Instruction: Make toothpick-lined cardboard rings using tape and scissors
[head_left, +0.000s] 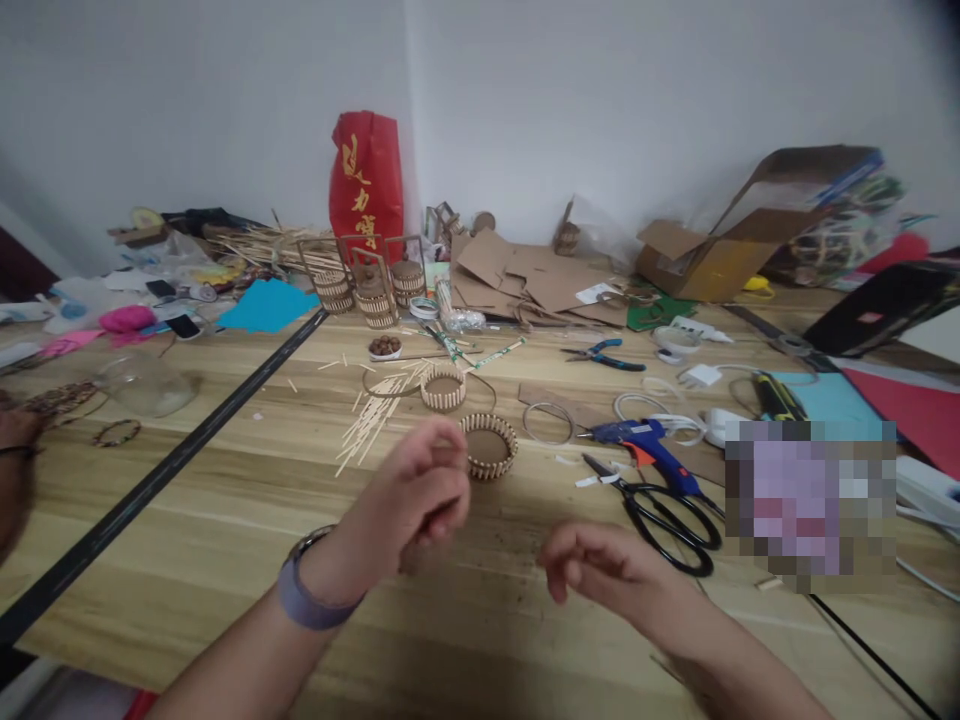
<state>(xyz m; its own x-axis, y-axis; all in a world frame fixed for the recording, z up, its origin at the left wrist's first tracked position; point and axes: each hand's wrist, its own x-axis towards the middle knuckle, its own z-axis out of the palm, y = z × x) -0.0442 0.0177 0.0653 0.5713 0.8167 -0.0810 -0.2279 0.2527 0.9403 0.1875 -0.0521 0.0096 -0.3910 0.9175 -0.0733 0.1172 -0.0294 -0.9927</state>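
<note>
My left hand is over the table, its fingers curled together and blurred; what they hold, if anything, is hidden. Just beyond its fingertips sits a low round basket with a brown base and a rim of short sticks. A second such basket stands behind it, beside loose thin sticks. To the right, my right hand hovers with loosely bent fingers, apart, and nothing seen between them. Black-handled scissors and a blue glue gun lie beyond my right hand.
Blue-handled pliers, cardboard pieces, three tall-handled baskets and a red bag are at the back. A black strip crosses the table. Another person's hand is at the left edge, near a clear jar.
</note>
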